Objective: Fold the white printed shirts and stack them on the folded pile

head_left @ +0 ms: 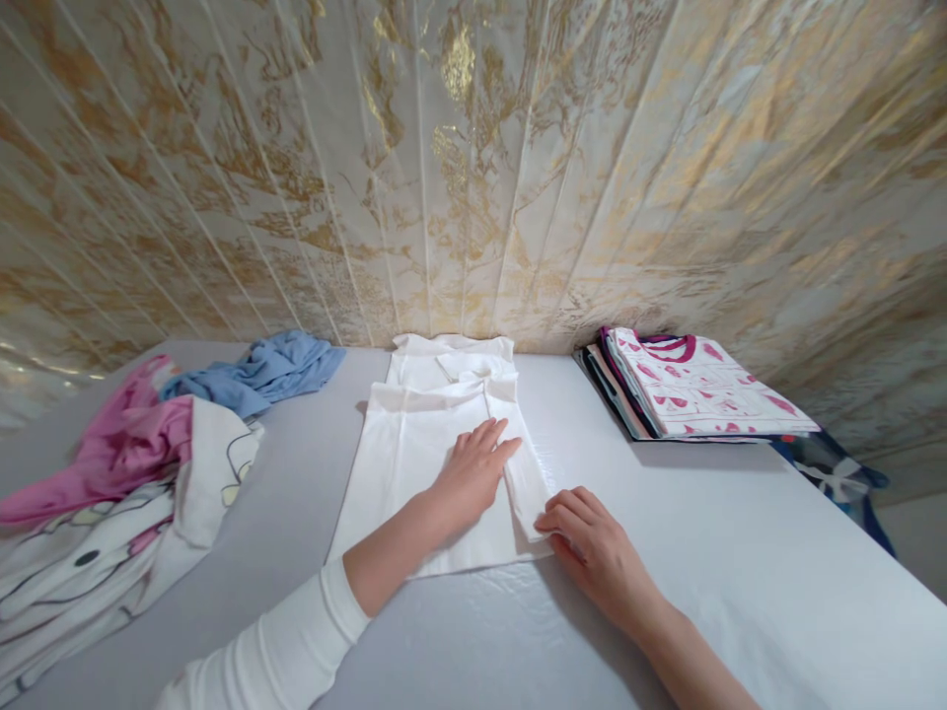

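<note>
A white shirt lies spread in the middle of the pale bed-like surface, its upper part bunched in loose folds at the far end. Along its right side a narrow folded strip, which looks like a sleeve, runs toward me. My left hand rests flat on the shirt, fingers stretched and a little apart, beside the strip's upper part. At the strip's near end, my right hand has its fingers closed on the cloth; the thumb is partly hidden.
To the left are crumpled clothes: a blue garment, a pink one and a white printed one. A stack of folded clothes stands at the right edge, dark blue cloth beside it. A patterned curtain hangs behind.
</note>
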`<state>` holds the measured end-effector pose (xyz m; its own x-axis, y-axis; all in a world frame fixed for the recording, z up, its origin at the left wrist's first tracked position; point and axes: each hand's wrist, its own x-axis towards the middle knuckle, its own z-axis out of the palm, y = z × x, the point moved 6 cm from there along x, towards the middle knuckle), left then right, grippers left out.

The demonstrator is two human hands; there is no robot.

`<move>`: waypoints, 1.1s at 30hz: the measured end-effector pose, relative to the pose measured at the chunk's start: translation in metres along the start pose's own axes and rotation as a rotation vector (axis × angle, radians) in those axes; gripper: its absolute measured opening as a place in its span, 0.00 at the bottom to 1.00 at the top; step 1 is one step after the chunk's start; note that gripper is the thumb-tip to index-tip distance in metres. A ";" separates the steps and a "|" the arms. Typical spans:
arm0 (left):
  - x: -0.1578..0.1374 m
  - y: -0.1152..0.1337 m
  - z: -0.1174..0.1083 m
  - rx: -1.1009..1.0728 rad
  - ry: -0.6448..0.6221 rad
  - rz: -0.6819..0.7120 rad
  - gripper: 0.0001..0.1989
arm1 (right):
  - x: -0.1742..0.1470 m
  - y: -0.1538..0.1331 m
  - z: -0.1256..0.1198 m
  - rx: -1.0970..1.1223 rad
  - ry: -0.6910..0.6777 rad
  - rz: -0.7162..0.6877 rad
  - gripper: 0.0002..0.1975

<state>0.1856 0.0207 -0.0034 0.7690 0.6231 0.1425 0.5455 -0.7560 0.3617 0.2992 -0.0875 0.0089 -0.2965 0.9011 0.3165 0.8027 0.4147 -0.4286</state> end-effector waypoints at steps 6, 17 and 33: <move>0.008 -0.011 0.010 0.027 0.029 0.028 0.33 | 0.000 -0.008 -0.001 -0.026 -0.006 -0.040 0.11; 0.009 -0.015 0.013 0.110 0.097 -0.018 0.29 | -0.002 -0.011 -0.002 0.012 -0.040 -0.078 0.10; -0.012 0.019 -0.009 0.039 0.084 0.171 0.19 | -0.004 0.002 -0.009 0.178 -0.119 0.079 0.12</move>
<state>0.1838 0.0010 0.0097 0.8219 0.4985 0.2757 0.4233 -0.8583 0.2901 0.3067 -0.0914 0.0144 -0.3037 0.9360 0.1779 0.7250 0.3482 -0.5943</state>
